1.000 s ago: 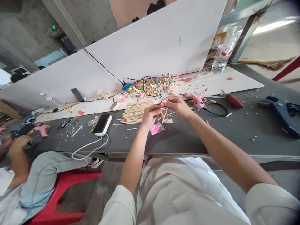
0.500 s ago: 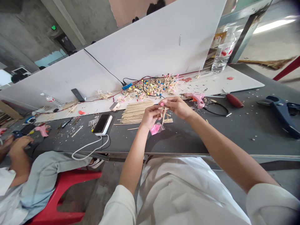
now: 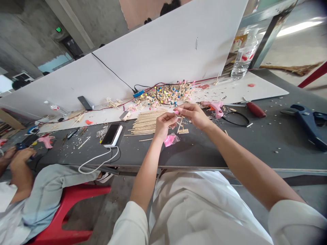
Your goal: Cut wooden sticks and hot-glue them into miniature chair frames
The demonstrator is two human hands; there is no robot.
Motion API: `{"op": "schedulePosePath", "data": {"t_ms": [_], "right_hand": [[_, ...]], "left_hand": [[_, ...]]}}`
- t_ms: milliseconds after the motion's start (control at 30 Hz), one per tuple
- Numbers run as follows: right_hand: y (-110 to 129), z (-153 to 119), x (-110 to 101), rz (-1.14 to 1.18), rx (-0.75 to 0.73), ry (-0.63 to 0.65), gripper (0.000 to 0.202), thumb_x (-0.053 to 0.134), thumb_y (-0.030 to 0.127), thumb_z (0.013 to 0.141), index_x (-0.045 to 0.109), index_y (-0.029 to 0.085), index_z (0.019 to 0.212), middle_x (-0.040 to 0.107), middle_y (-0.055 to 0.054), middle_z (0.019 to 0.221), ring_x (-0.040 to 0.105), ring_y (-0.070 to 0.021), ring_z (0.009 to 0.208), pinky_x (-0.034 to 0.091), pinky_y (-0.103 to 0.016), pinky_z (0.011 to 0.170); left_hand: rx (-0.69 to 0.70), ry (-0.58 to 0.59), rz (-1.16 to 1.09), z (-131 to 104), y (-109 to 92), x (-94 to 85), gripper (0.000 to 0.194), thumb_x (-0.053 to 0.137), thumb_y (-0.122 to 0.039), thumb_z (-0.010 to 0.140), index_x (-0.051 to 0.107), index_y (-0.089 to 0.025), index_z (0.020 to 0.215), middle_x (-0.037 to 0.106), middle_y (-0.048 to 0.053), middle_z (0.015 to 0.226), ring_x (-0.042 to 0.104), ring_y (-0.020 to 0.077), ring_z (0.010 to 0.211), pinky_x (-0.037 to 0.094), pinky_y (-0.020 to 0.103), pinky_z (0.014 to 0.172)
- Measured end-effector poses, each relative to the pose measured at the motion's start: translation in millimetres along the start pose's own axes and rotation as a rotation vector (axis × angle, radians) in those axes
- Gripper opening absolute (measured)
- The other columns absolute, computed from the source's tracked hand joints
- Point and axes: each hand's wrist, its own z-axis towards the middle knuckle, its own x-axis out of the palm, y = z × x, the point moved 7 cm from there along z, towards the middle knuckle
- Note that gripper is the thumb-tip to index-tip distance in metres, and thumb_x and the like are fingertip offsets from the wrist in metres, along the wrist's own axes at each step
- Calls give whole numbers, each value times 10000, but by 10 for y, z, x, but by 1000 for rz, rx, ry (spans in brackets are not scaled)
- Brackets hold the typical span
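Observation:
Over the grey table, my left hand [image 3: 163, 126] pinches a small wooden stick piece [image 3: 180, 125] whose sticks point downward below the fingers. My right hand [image 3: 194, 115] meets it from the right, thumb and finger closed on a small pink ball [image 3: 176, 112] at the top of the piece. A clear bag with pink clay [image 3: 171, 140] lies just under my hands. Behind my left hand rests a bundle of thin wooden sticks [image 3: 145, 123]. Beyond it is a heap of short sticks with coloured balls [image 3: 168, 94].
A pink glue gun [image 3: 216, 108], a red-handled tool [image 3: 255, 110] and blue cutters [image 3: 306, 122] lie right. To the left are a phone on a white power bank [image 3: 112, 134] and a cable. A person sits far left on a red stool [image 3: 61, 217].
My left hand has turned slightly, and the stick piece between my hands has tilted. My right hand has barely moved.

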Motion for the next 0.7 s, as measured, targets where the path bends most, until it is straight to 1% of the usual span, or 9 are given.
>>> {"op": "schedulePosePath", "data": {"t_ms": [67,133,267,333,500,700], "right_hand": [[28,-7,-3,-42,-21,-3,389,876,522,710,795,201,914,719,-43,879,628,-187,805,507,-325,756],[48,-19,10,-50,-22,8,401,889,504,690,790,193,924,719,-41,869,628,-184,787,507,-328,746],[91,-41,41,-70,-23,20,372,897,484,672,786,181,856,703,-36,793,613,-176,731,499,-328,706],[107,-44,42,-86,-34,12,358,888,487,682,785,185,843,704,-39,793,615,-182,737,499,-332,708],[124,-30,0,-134,-86,-44,330,816,522,768,787,203,847,718,-39,842,613,-182,766,486,-329,734],[94,-16,6,-148,-71,-23,320,830,500,753,756,189,781,682,-27,761,577,-165,711,455,-323,705]], "left_hand": [[41,-20,43,4,-13,-17,328,900,-386,652,734,-182,847,685,-17,668,537,70,495,374,221,470],[60,-9,60,8,-11,-16,331,901,-391,659,729,-182,849,683,-18,669,538,73,497,380,224,470],[81,33,71,14,1,1,320,898,-390,674,717,-181,834,668,-24,659,537,77,502,380,227,476],[82,33,83,14,5,2,321,894,-396,679,715,-182,836,665,-25,659,541,79,509,383,228,483],[86,-11,95,13,-9,-18,361,898,-425,667,716,-183,865,674,-20,675,554,87,512,371,232,472],[120,-11,183,-18,-67,9,352,889,-440,695,709,-181,852,645,-23,632,548,91,525,390,230,505]]}}
